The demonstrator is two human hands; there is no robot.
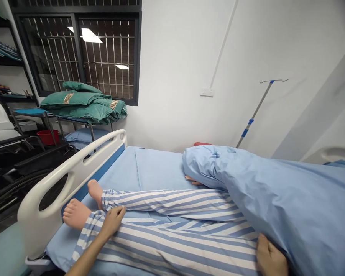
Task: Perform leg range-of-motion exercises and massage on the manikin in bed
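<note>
The left hand (112,221) is lying spread on striped trousers (172,245) at lower left, the right hand (270,257) is pressing flat against a blue blanket (301,214) at lower right

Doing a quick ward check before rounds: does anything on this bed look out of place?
Yes: fingers poke out from under the bunched blue sheet, beyond the striped trousers. It looks odd because they lie well away from the bare feet, half hidden. Whose they are cannot be told.

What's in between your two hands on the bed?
In the head view, striped pajama legs lie between the left hand and the right hand.
</note>
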